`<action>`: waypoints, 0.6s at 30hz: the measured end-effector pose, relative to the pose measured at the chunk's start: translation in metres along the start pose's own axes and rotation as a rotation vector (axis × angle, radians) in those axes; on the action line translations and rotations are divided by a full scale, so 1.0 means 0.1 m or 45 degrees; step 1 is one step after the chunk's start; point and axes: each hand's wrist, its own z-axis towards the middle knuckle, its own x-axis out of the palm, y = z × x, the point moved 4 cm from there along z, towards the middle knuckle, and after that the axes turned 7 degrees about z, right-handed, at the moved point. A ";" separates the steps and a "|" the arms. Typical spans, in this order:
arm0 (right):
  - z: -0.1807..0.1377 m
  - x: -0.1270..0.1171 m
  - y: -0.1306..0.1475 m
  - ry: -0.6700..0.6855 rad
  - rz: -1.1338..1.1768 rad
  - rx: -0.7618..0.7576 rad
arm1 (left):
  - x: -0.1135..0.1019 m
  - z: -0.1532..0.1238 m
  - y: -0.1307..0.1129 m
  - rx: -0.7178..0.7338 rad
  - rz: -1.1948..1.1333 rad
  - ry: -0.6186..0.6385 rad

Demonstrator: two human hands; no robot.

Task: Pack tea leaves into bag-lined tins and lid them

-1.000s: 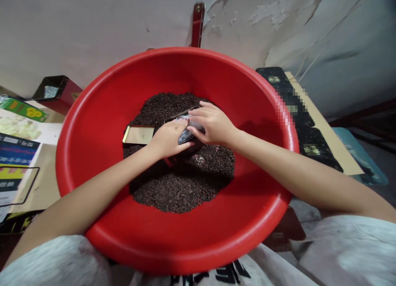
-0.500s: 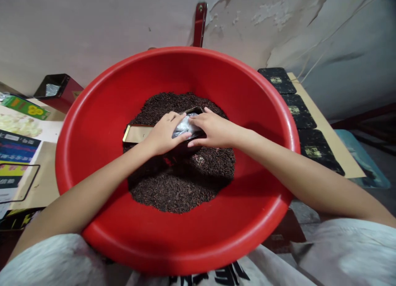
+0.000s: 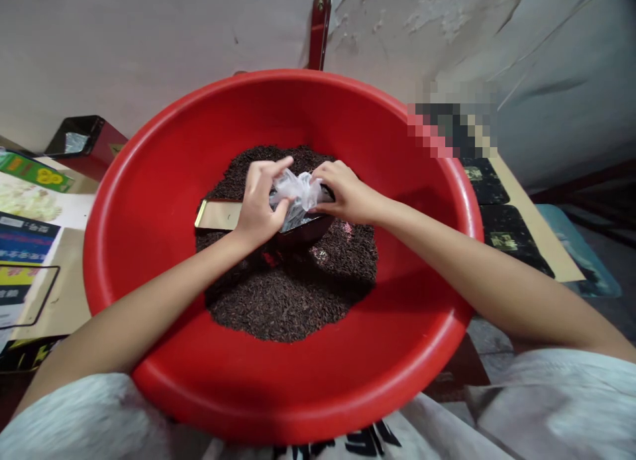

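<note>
A big red plastic basin [image 3: 163, 148] rests on my lap with a heap of dark loose tea leaves [image 3: 288, 294] in it. A small dark tin [image 3: 311, 231] lies on the heap, and its gold lid [image 3: 218, 215] lies beside it to the left. A crinkled clear plastic bag [image 3: 298, 195] sticks up out of the tin. My left hand [image 3: 261, 205] pinches the bag's left side with thumb and fingers. My right hand [image 3: 345, 195] is closed on the bag's right side, over the tin's rim.
A red tin with a shiny liner [image 3: 79, 142] stands at the left behind the basin. Printed cartons [image 3: 30, 234] lie at the far left. Several black flat tins [image 3: 497, 208] sit in a row on a board at the right. A peeling wall is behind.
Both hands lifted from pressing the bag flat on the tin. They now pull the crumpled bag mouth upward between them. The view shifted slightly.
</note>
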 end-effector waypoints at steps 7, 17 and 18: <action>0.04 -0.06 -0.12 0.059 0.846 0.339 | 0.06 -0.06 0.00 -0.263 0.089 0.193; -0.02 -0.11 -0.07 -0.276 0.622 0.467 | 0.19 -0.17 -0.10 -0.395 -0.783 0.029; -0.03 -0.11 -0.04 -0.257 0.630 0.436 | 0.20 -0.15 -0.09 -0.428 -0.833 0.005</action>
